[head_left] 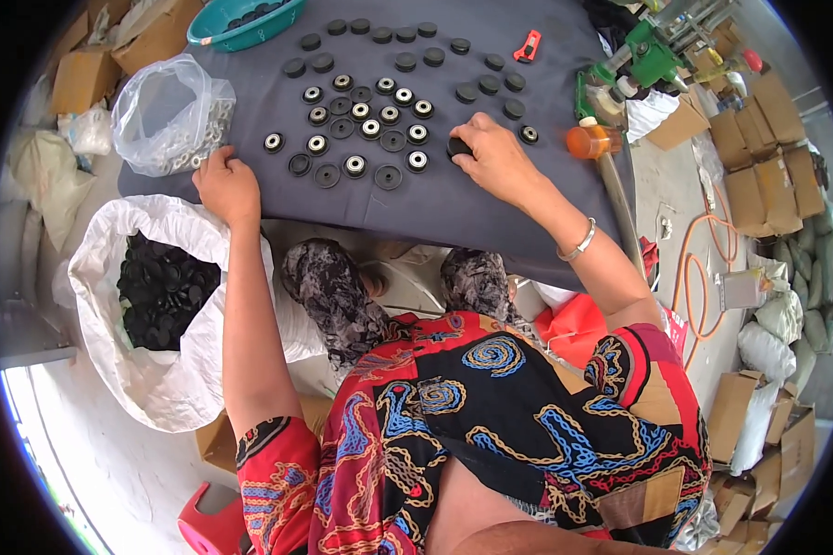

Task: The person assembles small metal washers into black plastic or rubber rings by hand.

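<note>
1. A dark cloth-covered table (453, 208) stands among cardboard boxes, with a white sack of black discs (162, 287) at the left.
2. Left hand (227, 185) rests curled, palm down, on the cloth near a clear bag of metal rings (171, 116), holding nothing visible.
3. Black discs (366, 125), many ring-fitted, lie in rows mid-table; the work looks like laying out discs, so the next placement calls for an open spot.
4. Right hand (500, 162) closes its fingers on one black disc (457, 146) on the cloth.

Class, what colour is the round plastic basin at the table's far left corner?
Teal green; the round plastic basin shows best in the head view.
</note>
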`<state>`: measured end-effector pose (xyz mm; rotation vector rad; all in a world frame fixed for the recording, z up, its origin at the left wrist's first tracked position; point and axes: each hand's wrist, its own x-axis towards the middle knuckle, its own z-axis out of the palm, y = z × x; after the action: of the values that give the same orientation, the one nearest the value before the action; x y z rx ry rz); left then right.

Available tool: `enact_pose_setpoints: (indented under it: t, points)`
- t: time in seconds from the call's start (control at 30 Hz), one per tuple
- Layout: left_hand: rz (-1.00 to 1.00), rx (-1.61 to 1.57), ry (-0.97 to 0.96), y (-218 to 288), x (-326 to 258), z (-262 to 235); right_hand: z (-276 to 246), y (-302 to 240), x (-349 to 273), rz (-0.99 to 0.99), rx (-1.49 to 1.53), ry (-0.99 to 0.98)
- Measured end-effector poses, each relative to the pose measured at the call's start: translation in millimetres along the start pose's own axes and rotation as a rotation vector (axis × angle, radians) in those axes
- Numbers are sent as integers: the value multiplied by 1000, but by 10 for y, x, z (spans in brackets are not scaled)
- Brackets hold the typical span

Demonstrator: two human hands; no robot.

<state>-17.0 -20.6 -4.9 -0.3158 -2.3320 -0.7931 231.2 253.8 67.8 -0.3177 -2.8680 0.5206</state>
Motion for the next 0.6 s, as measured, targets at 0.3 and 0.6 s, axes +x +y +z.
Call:
enact_pose_setpoints:
  t: [0.3, 0.6]
  points:
    - [1, -17, -3, 15, -46, 0, 18, 40, 11, 14, -42, -12]
    - [34, -1, 10, 148, 138, -46, 21, -439, 4, -237, -178, 210]
